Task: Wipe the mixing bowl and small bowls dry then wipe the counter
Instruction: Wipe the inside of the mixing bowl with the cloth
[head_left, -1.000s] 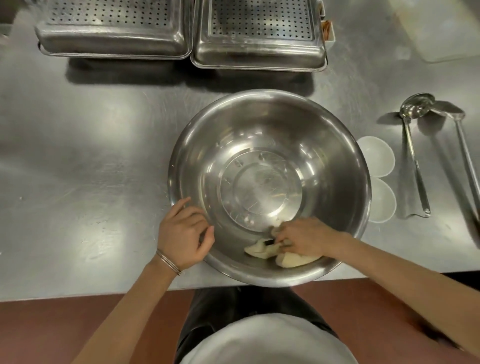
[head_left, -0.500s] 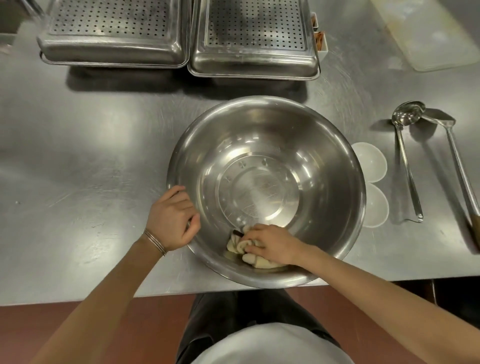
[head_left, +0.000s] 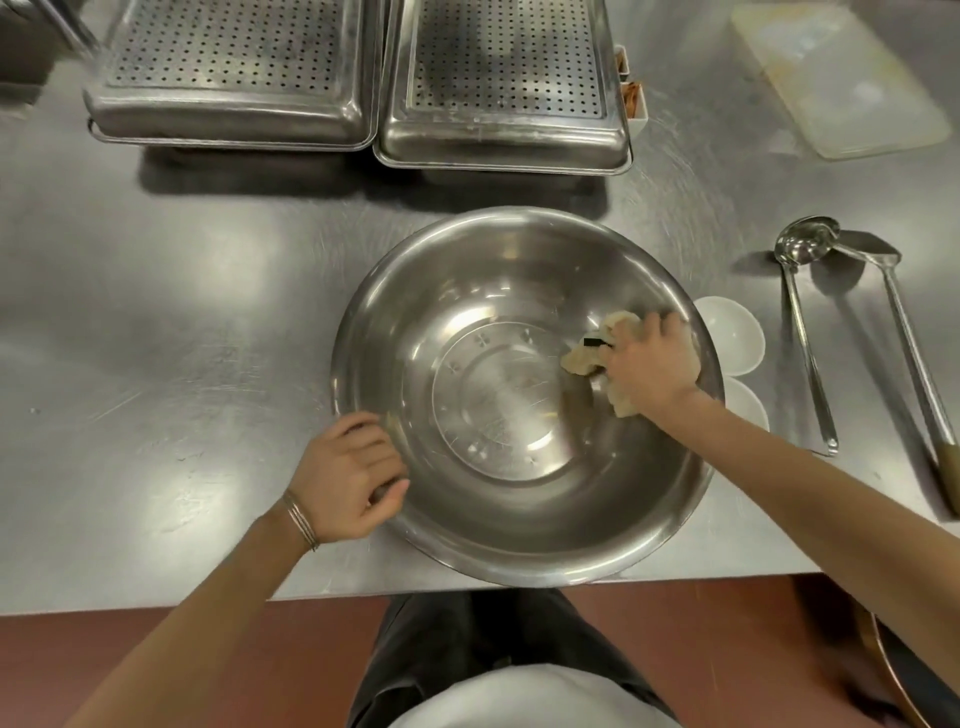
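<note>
A large steel mixing bowl (head_left: 498, 291) stands on the steel counter (head_left: 182, 338) near its front edge. My left hand (head_left: 348, 478) grips the bowl's rim at the near left. My right hand (head_left: 652, 366) presses a crumpled beige cloth (head_left: 587, 358) against the inside of the bowl's right wall. Two small white bowls sit just right of the mixing bowl: the farther small bowl (head_left: 737, 332) is mostly in view, the nearer small bowl (head_left: 748, 402) is partly hidden by my right forearm.
Two perforated steel trays, the left one (head_left: 228, 67) and the right one (head_left: 504, 78), lie upside down at the back. A ladle (head_left: 802, 312) and a long spatula (head_left: 904, 332) lie at the right. A pale cutting board (head_left: 841, 78) sits at the back right.
My right hand has swept the cloth from the bowl's near wall round to its right wall. My left hand stays on the rim.
</note>
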